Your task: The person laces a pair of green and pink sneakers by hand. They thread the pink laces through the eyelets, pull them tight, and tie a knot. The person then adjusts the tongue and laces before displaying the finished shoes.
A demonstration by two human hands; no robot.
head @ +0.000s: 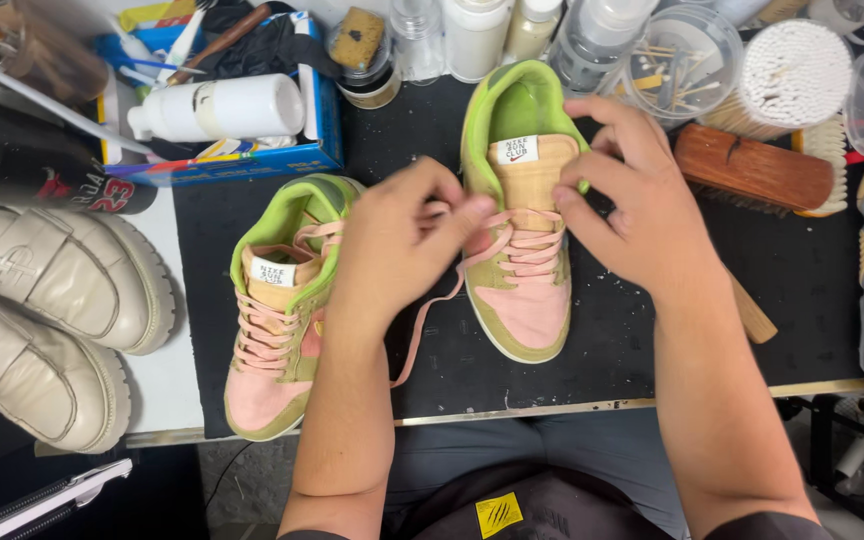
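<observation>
We had our left hand (402, 250) pinching the pink lace (432, 310) and our right hand (632, 205) curled on the same lace over the sneaker (522, 290) on the black mat (652, 340), its twin (277, 320) just beside.

On the worktop (652, 385) a mat (802, 290) carries two sneakers: one (522, 290) under my hands, the other (277, 330) to its left, nearer me; a pair of loafers (52, 320) lies further left; a wooden brush (752, 170) sits right of the sneakers; bottles (477, 35) and a cotton-swab tub (792, 70) stand behind; a box (242, 150) behind-left holds a bottle (222, 108).
</observation>
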